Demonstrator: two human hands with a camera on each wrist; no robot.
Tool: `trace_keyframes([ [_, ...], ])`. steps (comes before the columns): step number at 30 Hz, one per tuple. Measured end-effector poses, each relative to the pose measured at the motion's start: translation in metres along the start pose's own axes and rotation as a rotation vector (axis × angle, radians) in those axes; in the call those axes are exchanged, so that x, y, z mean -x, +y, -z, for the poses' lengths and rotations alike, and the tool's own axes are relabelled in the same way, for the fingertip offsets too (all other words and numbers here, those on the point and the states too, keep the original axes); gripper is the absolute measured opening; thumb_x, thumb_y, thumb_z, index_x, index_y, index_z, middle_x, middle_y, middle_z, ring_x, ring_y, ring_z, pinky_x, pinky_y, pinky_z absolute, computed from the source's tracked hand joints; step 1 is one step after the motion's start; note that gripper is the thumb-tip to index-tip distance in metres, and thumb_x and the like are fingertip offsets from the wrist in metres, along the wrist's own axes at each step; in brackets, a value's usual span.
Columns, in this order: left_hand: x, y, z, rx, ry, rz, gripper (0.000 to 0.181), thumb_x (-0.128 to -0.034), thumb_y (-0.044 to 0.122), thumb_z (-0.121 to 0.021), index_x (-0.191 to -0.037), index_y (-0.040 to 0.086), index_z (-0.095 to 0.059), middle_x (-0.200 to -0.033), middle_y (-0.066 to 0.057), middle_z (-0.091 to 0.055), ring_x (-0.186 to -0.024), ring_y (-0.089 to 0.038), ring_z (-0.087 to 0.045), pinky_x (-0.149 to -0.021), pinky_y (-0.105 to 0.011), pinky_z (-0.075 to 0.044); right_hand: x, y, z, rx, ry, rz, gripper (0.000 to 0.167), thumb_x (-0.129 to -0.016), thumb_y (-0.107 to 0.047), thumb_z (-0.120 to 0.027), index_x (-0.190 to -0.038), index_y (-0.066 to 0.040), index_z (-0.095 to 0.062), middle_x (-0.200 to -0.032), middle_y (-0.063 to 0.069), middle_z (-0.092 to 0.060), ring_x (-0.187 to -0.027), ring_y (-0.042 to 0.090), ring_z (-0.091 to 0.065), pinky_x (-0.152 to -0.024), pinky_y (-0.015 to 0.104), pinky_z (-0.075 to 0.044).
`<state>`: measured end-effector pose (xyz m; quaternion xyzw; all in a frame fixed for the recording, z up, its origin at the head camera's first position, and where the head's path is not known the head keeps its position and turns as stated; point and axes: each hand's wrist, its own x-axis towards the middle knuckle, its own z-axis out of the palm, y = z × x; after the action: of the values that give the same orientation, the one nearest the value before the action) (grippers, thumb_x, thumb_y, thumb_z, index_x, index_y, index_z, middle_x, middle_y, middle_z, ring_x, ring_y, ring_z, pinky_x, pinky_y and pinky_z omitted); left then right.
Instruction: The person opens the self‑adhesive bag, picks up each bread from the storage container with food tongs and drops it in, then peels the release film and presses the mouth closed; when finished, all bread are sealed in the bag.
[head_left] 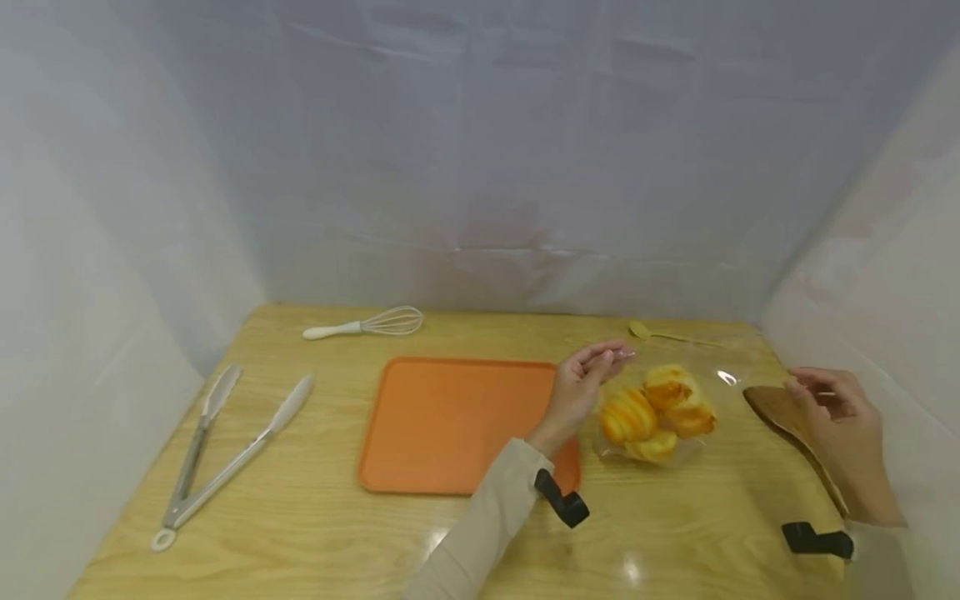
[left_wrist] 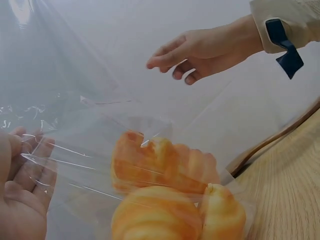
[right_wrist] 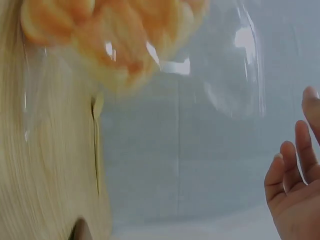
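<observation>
My left hand (head_left: pixel 576 392) pinches the edge of a clear plastic bag (head_left: pixel 723 375) between thumb and fingers. Inside the bag are several golden bread rolls (head_left: pixel 628 417), bunched together at its lower end; whether the bag touches the table I cannot tell. Film stretches from the fingers over the rolls (left_wrist: pixel 155 215) in the left wrist view. To the right of the bag, my right hand (head_left: pixel 843 417) hovers with loosely bent fingers and nothing in them. A gap separates this hand (right_wrist: pixel 295 190) from the film in the right wrist view. Below it lies a brown wooden spatula (head_left: pixel 780 410), partly hidden.
An orange tray (head_left: pixel 450 425) lies mid-table, partly behind my left forearm. Spread metal tongs (head_left: pixel 225 467) rest at the left. A whisk (head_left: pixel 360 325) is near the back edge, and a small yellow spoon (head_left: pixel 640 330) lies behind the bag. Pale sheeting surrounds the wooden table (head_left: pixel 322 542).
</observation>
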<state>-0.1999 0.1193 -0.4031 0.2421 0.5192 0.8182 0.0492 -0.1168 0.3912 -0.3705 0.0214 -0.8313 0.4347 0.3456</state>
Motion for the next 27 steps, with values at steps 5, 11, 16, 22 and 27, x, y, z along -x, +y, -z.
trace_keyframes([
  [5,-0.001,0.000,0.001,-0.008,-0.002,-0.001,0.035,-0.1037,0.011,-0.044,-0.127,-0.013,-0.054,-0.126,-0.035,-0.058,-0.120,-0.047,-0.055,-0.101,-0.032,-0.051,0.012,-0.022,-0.038,-0.003,-0.145,0.025,0.030,-0.083,0.010,-0.069,-0.112,0.006,-0.066,-0.096,-0.018,-0.057,-0.081,-0.003,-0.051,-0.070,0.004,-0.042],
  [11,0.001,0.001,0.001,-0.014,-0.006,0.006,0.034,-0.1036,0.009,-0.044,-0.127,-0.013,-0.055,-0.126,-0.036,-0.057,-0.121,-0.045,-0.056,-0.104,-0.043,-0.048,0.022,-0.024,-0.076,0.073,-0.111,0.092,0.026,-0.073,0.008,-0.078,-0.098,0.001,-0.073,-0.086,-0.014,-0.055,-0.069,0.001,-0.042,-0.061,0.009,-0.036],
  [16,0.001,-0.001,0.003,-0.018,-0.001,0.005,0.035,-0.1033,0.010,-0.045,-0.127,-0.013,-0.054,-0.126,-0.036,-0.057,-0.120,-0.047,-0.055,-0.102,-0.036,-0.050,0.028,-0.014,-0.081,0.060,-0.027,0.132,0.015,-0.076,0.013,-0.072,-0.089,0.006,-0.071,-0.084,-0.023,-0.053,-0.067,-0.005,-0.043,-0.059,0.006,-0.036],
  [22,0.000,-0.002,0.004,-0.023,0.059,0.028,0.034,-0.1032,0.010,-0.046,-0.126,-0.014,-0.056,-0.125,-0.035,-0.059,-0.120,-0.048,-0.054,-0.100,-0.034,-0.051,0.028,-0.003,-0.055,0.058,0.020,-0.022,0.013,-0.093,-0.001,-0.062,-0.100,0.010,-0.065,-0.087,-0.028,-0.056,-0.074,-0.011,-0.049,-0.067,0.002,-0.038],
  [27,-0.001,-0.002,0.003,-0.017,0.070,0.035,0.033,-0.1034,0.010,-0.045,-0.126,-0.012,-0.056,-0.125,-0.035,-0.059,-0.120,-0.047,-0.055,-0.099,-0.031,-0.052,0.023,0.007,-0.035,0.115,0.076,-0.087,0.007,-0.096,-0.009,-0.060,-0.094,-0.011,-0.066,-0.089,-0.029,-0.053,-0.076,-0.011,-0.047,-0.068,0.002,-0.037],
])
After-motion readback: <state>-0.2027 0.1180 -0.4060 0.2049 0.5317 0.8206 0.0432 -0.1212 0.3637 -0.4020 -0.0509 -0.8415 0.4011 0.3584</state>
